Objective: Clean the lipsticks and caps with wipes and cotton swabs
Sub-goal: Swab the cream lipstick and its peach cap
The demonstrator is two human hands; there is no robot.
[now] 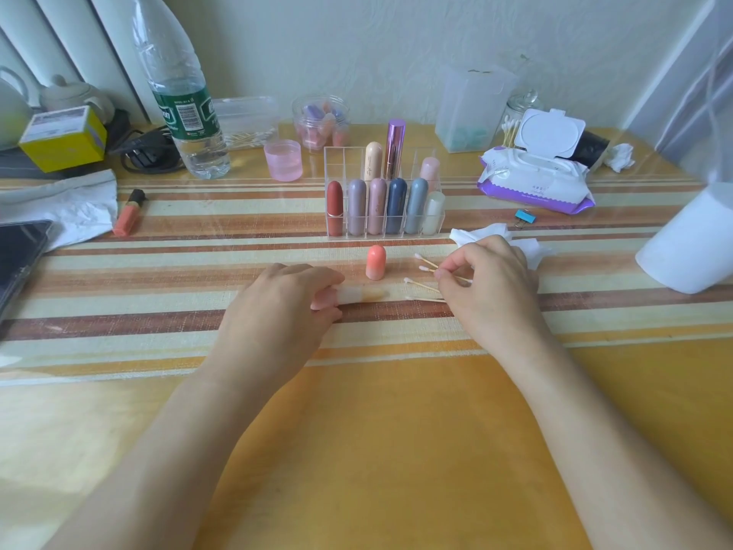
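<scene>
At a striped table, a person's left hand point(277, 307) grips a pale lipstick tube point(359, 295) lying flat, while the right hand point(490, 281) pinches one cotton swab point(463, 279) beside a few loose ones. A peach cap point(376, 262) stands just beyond, a crumpled wipe point(482, 233) behind it. Swabbing seems barely begun; the rack point(382, 232) of capped lipsticks apparently still waits.

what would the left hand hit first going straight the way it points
Likely the cotton swabs, just beyond the clear tube the left hand holds; the peach lipstick seems off that line.
</scene>
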